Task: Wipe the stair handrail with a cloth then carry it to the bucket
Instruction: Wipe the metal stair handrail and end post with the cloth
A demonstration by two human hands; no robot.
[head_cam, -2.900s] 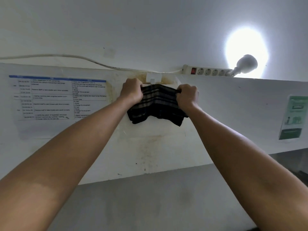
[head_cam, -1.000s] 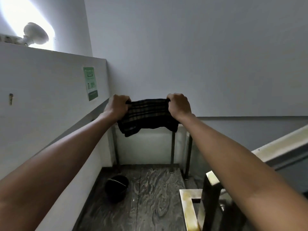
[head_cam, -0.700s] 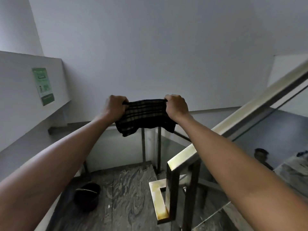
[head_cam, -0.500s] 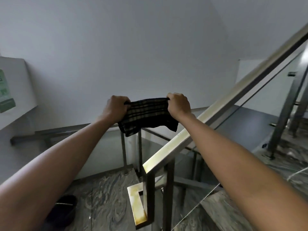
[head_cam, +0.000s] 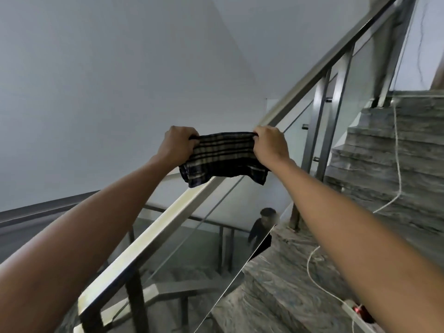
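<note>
A dark plaid cloth (head_cam: 224, 157) hangs stretched between my two fists at arm's length. My left hand (head_cam: 179, 146) grips its left top corner and my right hand (head_cam: 271, 145) grips the right one. The metal stair handrail (head_cam: 168, 222) runs diagonally from bottom left to top right, passing just behind and under the cloth. I cannot tell whether the cloth's lower edge touches the rail. The bucket is out of view.
Glass panels and steel posts (head_cam: 317, 126) stand under the rail. Marble steps (head_cam: 384, 152) climb at the right, with a white cable (head_cam: 397, 164) and a power strip (head_cam: 355, 313) lying on them. A person (head_cam: 262, 229) stands on the lower flight.
My view has swung right, from the notice wall past the landing and black bucket to the rising handrail. Both hands have kept the cloth stretched between them, now in front of the rail.
</note>
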